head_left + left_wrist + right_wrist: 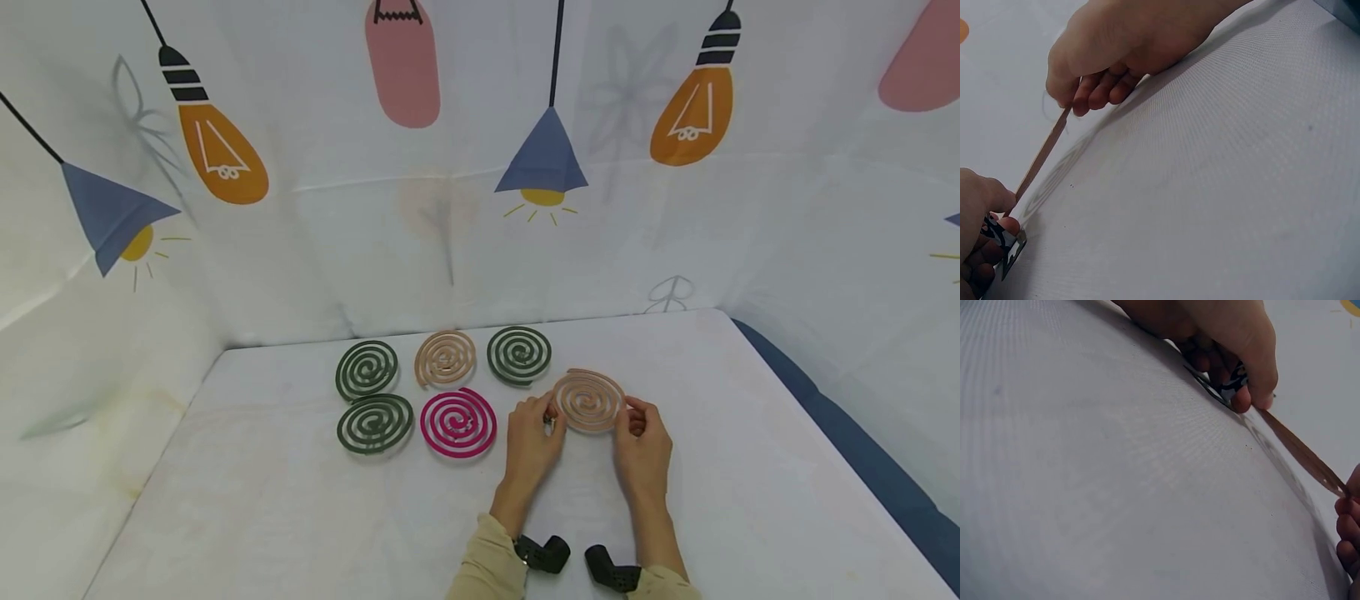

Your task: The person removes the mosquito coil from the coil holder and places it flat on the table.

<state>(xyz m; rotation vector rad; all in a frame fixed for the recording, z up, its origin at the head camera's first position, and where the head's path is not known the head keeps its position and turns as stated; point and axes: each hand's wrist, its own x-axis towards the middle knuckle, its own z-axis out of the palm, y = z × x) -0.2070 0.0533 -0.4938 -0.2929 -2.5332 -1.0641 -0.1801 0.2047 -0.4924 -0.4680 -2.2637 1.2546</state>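
A tan mosquito coil (588, 401) is held just above the white table, with its shadow beneath. My left hand (531, 442) pinches its left edge between thumb and fingertips. On the opposite side, my right hand (647, 450) pinches the right edge. Edge-on, the coil (1043, 156) looks like a thin tan strip between both hands in the left wrist view. Tucked in the left hand's fingers is a small black-and-white patterned piece (1235, 380) with a shiny edge; its kind is unclear.
Left of the hands lie a magenta coil (458, 423), another tan coil (445, 358) and green coils (519, 355), (367, 369), (375, 423) in two rows. White cloth (450, 250) printed with lamps hangs behind the table (247, 500).
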